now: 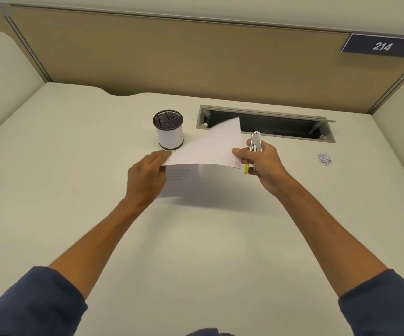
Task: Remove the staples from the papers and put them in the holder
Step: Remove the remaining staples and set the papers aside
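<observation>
A white sheet of paper (208,149) is lifted above the desk, curling up at its far corner. My left hand (147,175) pinches its left edge. My right hand (261,163) pinches its right edge with thumb and forefinger while also gripping a metal staple remover (254,144) with a yellow tip. More printed paper (181,175) lies flat under the lifted sheet. The holder (169,129), a round cup with a black mesh rim and white wall, stands upright just beyond the left hand. A small heap of removed staples (325,158) lies on the desk to the right.
An open grey cable slot (281,123) is sunk into the white desk (196,238) behind the paper. Beige partition walls (171,57) close the back and sides, with a "214" label (381,46) at the upper right.
</observation>
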The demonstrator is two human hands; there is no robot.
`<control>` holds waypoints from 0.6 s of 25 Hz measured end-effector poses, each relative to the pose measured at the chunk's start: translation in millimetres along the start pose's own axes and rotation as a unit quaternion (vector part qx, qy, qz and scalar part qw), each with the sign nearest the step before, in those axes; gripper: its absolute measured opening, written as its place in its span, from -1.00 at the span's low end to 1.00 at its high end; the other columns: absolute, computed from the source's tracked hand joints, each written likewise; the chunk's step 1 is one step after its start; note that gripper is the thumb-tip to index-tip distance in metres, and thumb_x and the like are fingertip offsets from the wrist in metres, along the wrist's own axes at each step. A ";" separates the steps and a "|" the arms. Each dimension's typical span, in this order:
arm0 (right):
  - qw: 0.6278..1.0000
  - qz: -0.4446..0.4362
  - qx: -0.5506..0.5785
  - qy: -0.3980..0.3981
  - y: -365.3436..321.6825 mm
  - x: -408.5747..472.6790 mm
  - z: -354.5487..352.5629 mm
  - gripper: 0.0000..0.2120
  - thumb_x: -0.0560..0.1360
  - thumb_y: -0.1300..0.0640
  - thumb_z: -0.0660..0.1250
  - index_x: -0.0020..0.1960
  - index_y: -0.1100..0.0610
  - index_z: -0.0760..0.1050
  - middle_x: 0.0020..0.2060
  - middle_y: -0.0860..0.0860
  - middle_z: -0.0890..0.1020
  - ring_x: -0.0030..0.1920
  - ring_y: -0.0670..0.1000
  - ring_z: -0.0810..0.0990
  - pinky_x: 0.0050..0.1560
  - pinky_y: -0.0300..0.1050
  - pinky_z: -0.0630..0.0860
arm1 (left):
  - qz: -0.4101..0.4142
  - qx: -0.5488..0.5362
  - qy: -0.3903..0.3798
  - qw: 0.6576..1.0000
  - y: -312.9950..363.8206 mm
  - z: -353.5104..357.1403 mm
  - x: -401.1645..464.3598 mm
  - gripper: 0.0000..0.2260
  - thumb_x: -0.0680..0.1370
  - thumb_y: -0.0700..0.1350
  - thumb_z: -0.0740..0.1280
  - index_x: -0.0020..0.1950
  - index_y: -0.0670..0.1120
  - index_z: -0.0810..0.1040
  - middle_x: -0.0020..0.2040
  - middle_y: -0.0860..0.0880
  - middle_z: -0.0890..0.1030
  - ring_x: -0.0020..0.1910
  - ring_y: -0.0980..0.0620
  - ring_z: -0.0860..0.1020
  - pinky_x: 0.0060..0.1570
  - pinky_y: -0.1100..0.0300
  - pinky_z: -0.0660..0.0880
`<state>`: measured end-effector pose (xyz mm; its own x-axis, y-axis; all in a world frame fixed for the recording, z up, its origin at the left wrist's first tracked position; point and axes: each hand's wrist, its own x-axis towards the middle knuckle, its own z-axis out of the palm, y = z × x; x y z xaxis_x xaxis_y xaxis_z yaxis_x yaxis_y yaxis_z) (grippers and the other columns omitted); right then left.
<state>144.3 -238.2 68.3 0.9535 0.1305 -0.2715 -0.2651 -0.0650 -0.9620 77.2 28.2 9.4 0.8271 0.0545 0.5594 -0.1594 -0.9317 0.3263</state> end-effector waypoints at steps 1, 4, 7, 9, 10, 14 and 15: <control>1.000 0.004 -0.005 -0.004 5.9 -4.8 -1.2 -0.76 0.42 0.14 0.48 -0.08 0.06 0.40 -0.29 0.00 0.53 -0.22 -0.04 0.50 -0.15 -0.08 0.43 | 0.037 0.032 0.016 0.999 0.3 -7.9 -2.7 -0.55 0.41 -0.32 0.14 0.21 -0.16 0.62 0.14 -0.08 0.66 -0.01 -0.12 0.65 -0.33 0.11 0.54; 0.999 0.022 -0.040 -0.017 30.0 -11.7 -4.3 -0.74 0.40 0.18 0.50 -0.12 0.10 0.39 -0.31 0.02 0.52 -0.34 -0.08 0.48 -0.33 -0.22 0.41 | 0.138 0.116 0.040 0.983 -1.1 -21.6 -21.6 -0.50 0.44 -0.41 0.10 0.28 -0.16 0.58 0.23 -0.10 0.62 0.09 -0.13 0.62 -0.37 0.17 0.46; 0.994 0.038 -0.098 -0.013 61.2 -7.3 -7.8 -0.73 0.37 0.19 0.52 -0.06 0.14 0.45 -0.29 0.00 0.54 -0.37 -0.07 0.49 -0.35 -0.22 0.39 | 0.184 0.178 -0.021 0.966 -1.3 -15.8 -52.5 -0.48 0.40 -0.43 0.16 0.32 -0.18 0.54 0.33 -0.15 0.55 0.17 -0.21 0.53 -0.29 0.11 0.46; 0.987 0.041 -0.155 -0.004 79.8 -1.9 -9.3 -0.72 0.35 0.16 0.54 -0.04 0.14 0.50 -0.20 0.02 0.56 -0.29 -0.02 0.53 -0.31 -0.20 0.41 | 0.184 0.196 -0.104 0.957 -2.1 -2.3 -72.4 -0.42 0.30 -0.45 0.27 0.32 -0.19 0.54 0.37 -0.19 0.50 0.19 -0.25 0.50 -0.25 0.08 0.45; 0.981 0.037 -0.191 0.000 87.1 0.9 -9.3 -0.70 0.33 0.14 0.55 -0.02 0.15 0.52 -0.15 0.03 0.57 -0.22 0.01 0.54 -0.28 -0.19 0.41 | 0.180 0.200 -0.143 0.952 -2.4 5.1 -80.4 -0.38 0.26 -0.44 0.32 0.32 -0.19 0.54 0.37 -0.20 0.49 0.18 -0.26 0.51 -0.25 0.08 0.44; 0.954 -0.022 -0.298 0.021 101.5 6.6 -11.4 -0.72 0.30 0.09 0.53 -0.10 0.18 0.52 -0.26 0.03 0.56 -0.26 0.07 0.49 -0.28 -0.12 0.40 | 0.159 0.208 -0.248 0.933 1.4 24.4 -97.7 -0.33 0.20 -0.39 0.39 0.33 -0.16 0.54 0.33 -0.20 0.53 0.15 -0.25 0.54 -0.26 0.08 0.43; 0.952 -0.035 -0.304 0.029 103.2 6.7 -14.2 -0.72 0.30 0.06 0.51 -0.13 0.19 0.51 -0.28 0.06 0.56 -0.30 0.08 0.48 -0.27 -0.07 0.42 | 0.152 0.201 -0.258 0.933 2.3 26.2 -97.0 -0.36 0.22 -0.36 0.37 0.32 -0.15 0.55 0.31 -0.20 0.54 0.14 -0.25 0.55 -0.25 0.07 0.43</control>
<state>125.4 -258.1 -32.4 0.9769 0.1013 -0.1883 -0.0859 -0.6204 -0.7795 10.7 11.4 -64.1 0.9424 -0.3176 0.1051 -0.2995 -0.9409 -0.1581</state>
